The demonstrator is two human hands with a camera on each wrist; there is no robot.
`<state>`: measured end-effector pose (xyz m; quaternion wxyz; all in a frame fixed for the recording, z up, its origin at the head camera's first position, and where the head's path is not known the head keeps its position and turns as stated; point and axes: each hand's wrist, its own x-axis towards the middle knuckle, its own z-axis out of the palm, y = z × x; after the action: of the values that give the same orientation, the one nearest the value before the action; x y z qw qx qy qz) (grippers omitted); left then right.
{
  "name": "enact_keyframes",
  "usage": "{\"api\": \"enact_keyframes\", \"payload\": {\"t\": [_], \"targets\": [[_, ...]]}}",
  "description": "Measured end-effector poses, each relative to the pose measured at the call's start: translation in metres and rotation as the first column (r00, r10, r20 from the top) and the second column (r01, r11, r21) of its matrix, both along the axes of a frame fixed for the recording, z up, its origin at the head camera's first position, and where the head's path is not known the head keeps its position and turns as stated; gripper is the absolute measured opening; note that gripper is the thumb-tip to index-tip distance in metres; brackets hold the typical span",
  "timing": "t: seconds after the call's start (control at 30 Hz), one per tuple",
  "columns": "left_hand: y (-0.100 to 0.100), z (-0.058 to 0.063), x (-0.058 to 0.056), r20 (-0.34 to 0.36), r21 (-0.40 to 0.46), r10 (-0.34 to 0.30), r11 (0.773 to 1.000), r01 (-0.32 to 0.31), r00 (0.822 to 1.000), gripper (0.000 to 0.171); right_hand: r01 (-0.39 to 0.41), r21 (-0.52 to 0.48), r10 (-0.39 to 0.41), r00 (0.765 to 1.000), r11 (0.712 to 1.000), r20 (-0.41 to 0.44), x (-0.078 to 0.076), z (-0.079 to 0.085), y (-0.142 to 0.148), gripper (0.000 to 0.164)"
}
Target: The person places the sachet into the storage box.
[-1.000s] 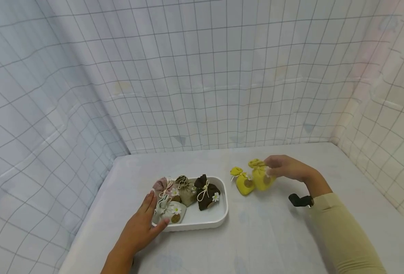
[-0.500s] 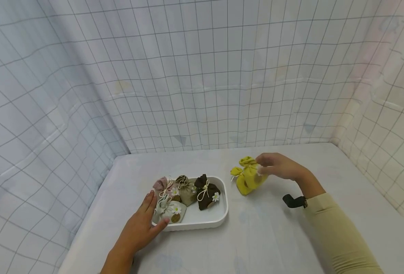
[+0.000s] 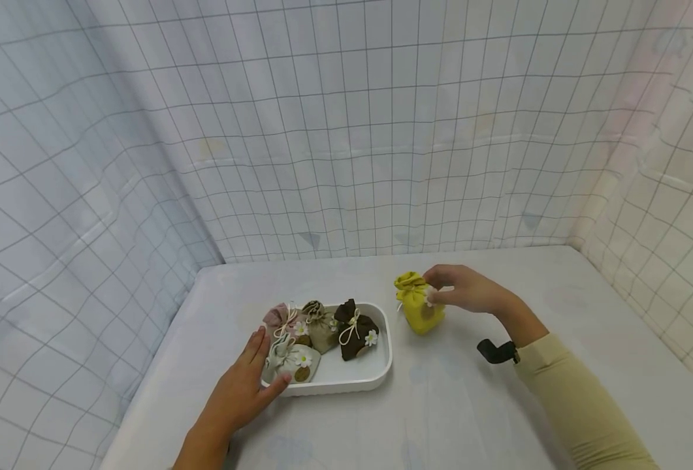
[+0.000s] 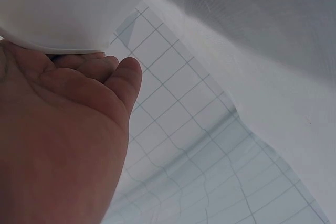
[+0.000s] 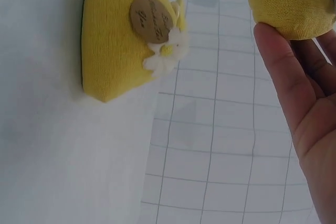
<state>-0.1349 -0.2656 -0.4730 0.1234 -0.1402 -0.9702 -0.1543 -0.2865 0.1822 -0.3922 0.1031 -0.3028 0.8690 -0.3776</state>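
In the head view my right hand [image 3: 464, 289] holds a yellow drawstring pouch [image 3: 421, 314] by its side, thumb near a white flower. Up close in the right wrist view, the fingers pinch this pouch [image 5: 291, 3], raised off the table. A second yellow pouch [image 5: 115, 40] stands on the table with a round brown tag and daisy; the held one mostly hides it in the head view. My left hand [image 3: 237, 388] rests against the left end of a white tray [image 3: 346, 385], fingers along its rim. Its fingers touch the tray's edge in the left wrist view.
Inside the tray lie a pink pouch [image 3: 277, 318], an olive pouch [image 3: 321, 331], a dark brown pouch [image 3: 354, 333] and a pale grey pouch [image 3: 293, 362]. White cloth covers the table [image 3: 440, 405]. Grid-patterned curtains [image 3: 358, 163] surround it behind and at both sides.
My right hand has moved left with the yellow pouch, bringing it from beside the second yellow pouch to in front of it. The left hand and tray stay in place.
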Motion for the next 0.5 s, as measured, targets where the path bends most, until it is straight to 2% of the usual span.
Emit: {"api": "enact_keyframes", "payload": {"t": [0.27,0.5], "targets": [[0.0,0.0,0.0,-0.001,0.003,-0.002,1.0,0.002,1.0,0.089,-0.006,-0.039,0.007,1.0,0.999,0.007,0.01,0.002,-0.018,0.042],[0.0,0.0,0.0,0.001,0.001,-0.003,1.0,0.003,1.0,0.089,-0.025,-0.115,0.035,0.996,0.993,0.086,0.014,-0.001,-0.029,0.039]]}}
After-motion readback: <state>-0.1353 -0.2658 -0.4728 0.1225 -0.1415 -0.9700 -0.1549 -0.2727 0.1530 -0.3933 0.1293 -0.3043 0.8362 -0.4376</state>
